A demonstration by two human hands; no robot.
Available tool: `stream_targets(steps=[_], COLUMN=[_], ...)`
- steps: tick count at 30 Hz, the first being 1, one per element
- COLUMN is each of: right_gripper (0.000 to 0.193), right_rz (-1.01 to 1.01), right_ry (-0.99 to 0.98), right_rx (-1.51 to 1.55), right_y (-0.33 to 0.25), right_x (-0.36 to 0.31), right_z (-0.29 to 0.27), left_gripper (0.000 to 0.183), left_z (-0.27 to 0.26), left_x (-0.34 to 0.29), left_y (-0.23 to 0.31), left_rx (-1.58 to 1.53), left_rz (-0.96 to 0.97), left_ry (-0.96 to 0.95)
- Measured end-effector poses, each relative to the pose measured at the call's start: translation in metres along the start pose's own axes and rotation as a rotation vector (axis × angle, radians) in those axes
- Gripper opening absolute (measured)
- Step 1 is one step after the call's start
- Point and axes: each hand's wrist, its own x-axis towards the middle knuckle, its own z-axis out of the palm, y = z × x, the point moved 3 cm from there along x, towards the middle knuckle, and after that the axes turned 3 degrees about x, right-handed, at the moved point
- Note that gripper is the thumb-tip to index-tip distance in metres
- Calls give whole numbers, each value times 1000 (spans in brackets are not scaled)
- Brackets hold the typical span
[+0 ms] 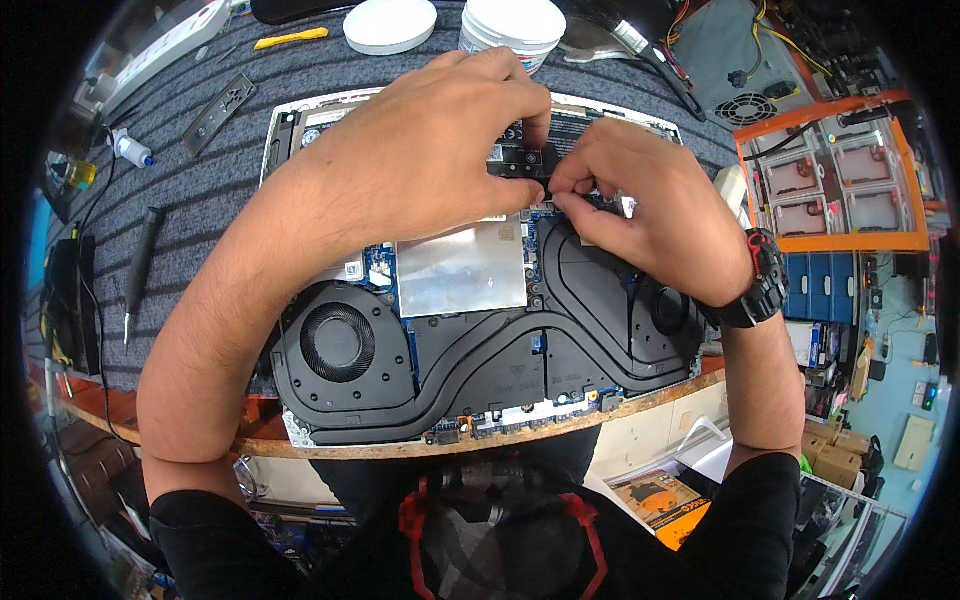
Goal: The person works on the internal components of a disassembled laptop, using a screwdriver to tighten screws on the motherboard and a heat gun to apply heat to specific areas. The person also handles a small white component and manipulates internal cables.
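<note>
An opened laptop (480, 365) lies on the bench with its inner parts bare: black fans, heat pipes, a silver shield plate (462, 270) and a black battery (570, 130) along the far side. My left hand (450, 140) arches over the battery, thumb and index finger curved apart; the thumb tip touches down near a black cable piece (545, 165) at the battery's near edge. Beside that thumb, the fingers of my right hand (645, 200) are pinched together close to the board. Whatever they grip is hidden by the fingertips. A black watch sits on my right wrist.
A grey ribbed mat (225, 185) covers the bench. Left of the laptop lie a screwdriver (142, 270), a metal bracket (220, 112) and a small bottle (132, 150). Beyond it stand a white tub (515, 25), a lid (390, 25) and a brush (660, 65). An orange-edged organizer (835, 175) is at right.
</note>
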Motion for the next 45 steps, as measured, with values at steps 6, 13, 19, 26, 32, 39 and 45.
stream_targets(steps=[6,13,19,26,32,39,45], right_gripper=[16,24,35,19,19,9,5], right_rz=[-107,-235,-163,-155,-67,-70,-14], right_ry=[11,106,-72,-50,-187,-272,-288], right_rx=[-82,-357,-519,-362,-325,-164,-197], right_y=[1,-16,-32,-32,-32,-22,-28], right_x=[0,0,0,10,20,30,36], right_z=[-1,3,8,4,-1,-6,-6], left_gripper=[35,29,24,23,24,25,24], left_z=[-3,-9,-11,-9,-10,-13,-14], left_x=[1,3,3,4,3,4,7], left_y=[-1,-11,-17,-19,-16,-16,-18], left_rx=[10,-64,-125,-113,-80,-116,-104], left_rz=[20,68,93,81,-9,-35,-131], left_ry=[-24,-27,10,25,-17,-41,-116])
